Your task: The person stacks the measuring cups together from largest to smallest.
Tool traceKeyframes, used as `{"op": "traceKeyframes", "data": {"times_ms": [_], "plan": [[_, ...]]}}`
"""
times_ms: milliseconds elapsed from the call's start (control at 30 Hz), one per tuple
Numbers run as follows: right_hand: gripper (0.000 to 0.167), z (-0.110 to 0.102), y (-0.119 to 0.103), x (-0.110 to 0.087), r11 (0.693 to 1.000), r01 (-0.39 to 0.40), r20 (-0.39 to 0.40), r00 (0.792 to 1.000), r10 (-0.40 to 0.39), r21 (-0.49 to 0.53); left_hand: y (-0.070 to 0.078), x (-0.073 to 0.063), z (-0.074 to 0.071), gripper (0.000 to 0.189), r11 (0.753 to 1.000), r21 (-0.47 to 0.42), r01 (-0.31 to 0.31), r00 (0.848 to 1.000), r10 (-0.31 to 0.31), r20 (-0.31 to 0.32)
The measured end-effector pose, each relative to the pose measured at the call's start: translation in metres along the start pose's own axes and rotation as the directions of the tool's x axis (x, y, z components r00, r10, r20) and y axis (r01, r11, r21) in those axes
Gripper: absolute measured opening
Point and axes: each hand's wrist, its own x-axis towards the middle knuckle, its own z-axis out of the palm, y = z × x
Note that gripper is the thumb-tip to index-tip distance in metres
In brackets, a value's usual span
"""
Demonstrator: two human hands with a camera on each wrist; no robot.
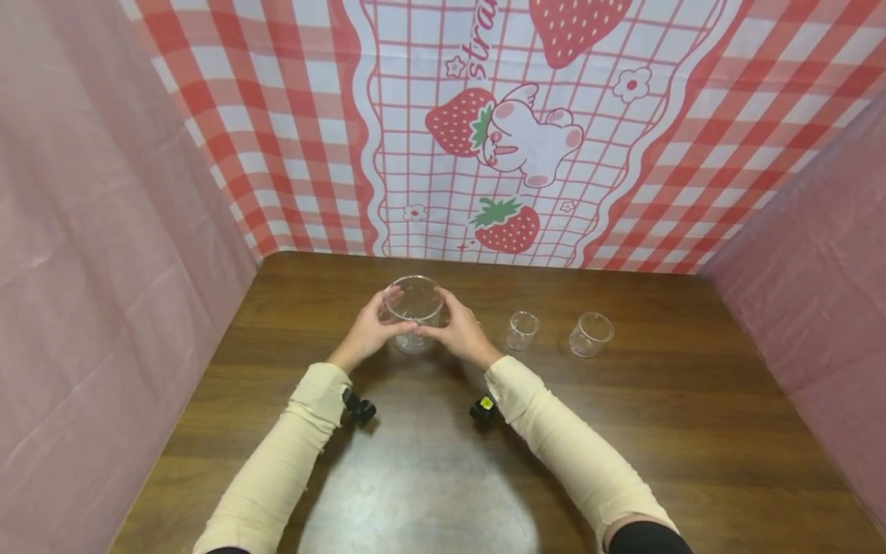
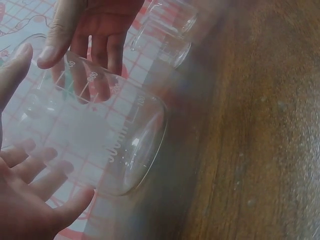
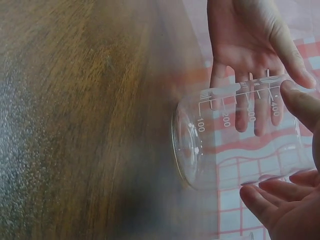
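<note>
jointly held: one large glass beaker, two smaller ones to its right

item 1: large beaker (image 1: 414, 305), clear glass, upright, mouth up, at the far part of the table (image 1: 415, 462), left of the two smaller vessels. white graduations on the wall, 100 to 400 legible. whether its base touches the wood cannot be told.

item 2: left hand (image 1: 365, 331). grip spread to the beaker's width, fingers around the left side, thumb across the near wall.

item 3: right hand (image 1: 467, 329). grip matching, fingers around the right side, thumb on the near wall; the two thumb tips nearly meet just below the rim.

item 4: small beaker (image 1: 522, 332), clear, upright on the table, near the right hand.

item 5: medium beaker (image 1: 591, 337), clear, upright, just right of the small one.

surroundings: red-and-white strawberry cloth (image 1: 526, 138) behind; pink curtain (image 1: 104, 269) at left; cream sleeves (image 1: 277, 454) on both forearms.
</note>
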Motion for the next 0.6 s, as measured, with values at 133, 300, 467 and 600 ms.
{"op": "traceKeyframes", "data": {"times_ms": [133,300,467,600], "plan": [[0.085,0.0,0.0,-0.001,1.0,0.001,0.003,1.0,-0.001,0.027,0.001,-0.002,0.0,0.078,1.0,0.001,-0.005,1.0,0.005,-0.009],[0.084,0.001,-0.003,-0.001,0.999,0.022,-0.004,1.0,-0.022,0.03,0.004,-0.004,0.0,0.076,1.0,0.008,-0.02,0.999,0.02,-0.026],[0.083,-0.001,-0.006,-0.002,0.999,0.034,-0.01,0.999,-0.033,0.021,0.005,-0.004,-0.001,0.076,1.0,-0.003,-0.022,0.999,0.022,-0.03],[0.083,-0.003,-0.011,-0.003,0.998,0.057,-0.017,0.998,-0.056,0.016,-0.007,0.001,-0.002,0.076,0.999,-0.027,-0.03,0.999,0.029,-0.035]]}}
